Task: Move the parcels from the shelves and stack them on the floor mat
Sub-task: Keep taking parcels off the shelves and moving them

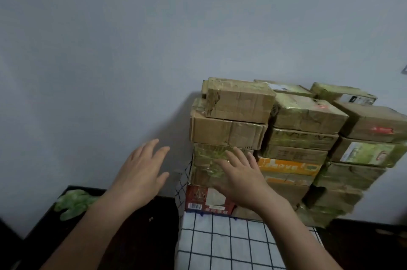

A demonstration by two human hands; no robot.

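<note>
Nearest, mat (220, 247) bears the stack (304, 120); left hand (141, 172) and right hand (240, 178) are released, empty. Placing seems finished; next I need another parcel from shelves.

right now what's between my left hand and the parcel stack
In the head view, only shadowed grey wall and the upturned edge of the checked mat; the left hand touches neither.

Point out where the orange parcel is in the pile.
In the head view the orange parcel sits midway up the pile's middle column, just right of the right hand and under a brown taped parcel.
</note>
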